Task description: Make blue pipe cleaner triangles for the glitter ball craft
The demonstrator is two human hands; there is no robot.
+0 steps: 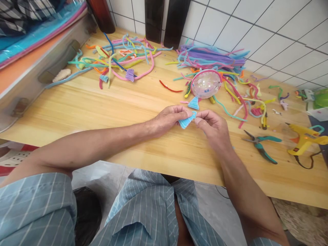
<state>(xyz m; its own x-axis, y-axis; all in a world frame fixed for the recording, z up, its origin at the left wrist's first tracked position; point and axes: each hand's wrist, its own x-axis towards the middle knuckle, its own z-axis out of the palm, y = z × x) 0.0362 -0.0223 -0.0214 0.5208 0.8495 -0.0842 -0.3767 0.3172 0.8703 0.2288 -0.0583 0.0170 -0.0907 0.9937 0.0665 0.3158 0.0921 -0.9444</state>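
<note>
My left hand (170, 118) pinches a small light-blue fan-shaped piece of folded pipe cleaner (187, 121) between thumb and fingers, just above the table. My right hand (211, 125) has its thumb and forefinger closed at the right corner of the same piece. A second blue pipe-cleaner piece (194, 103), much alike in shape, lies flat just beyond my hands. Behind it sits a clear round dome with a pink rim (206, 84), with small bits inside.
Loose pipe cleaners (120, 59) cover the back left, and a purple and blue bundle (212, 58) lies by the tiled wall. At right are teal-handled pliers (263, 147) and a yellow glue gun (304, 138). A plastic bin (48, 63) borders the left side.
</note>
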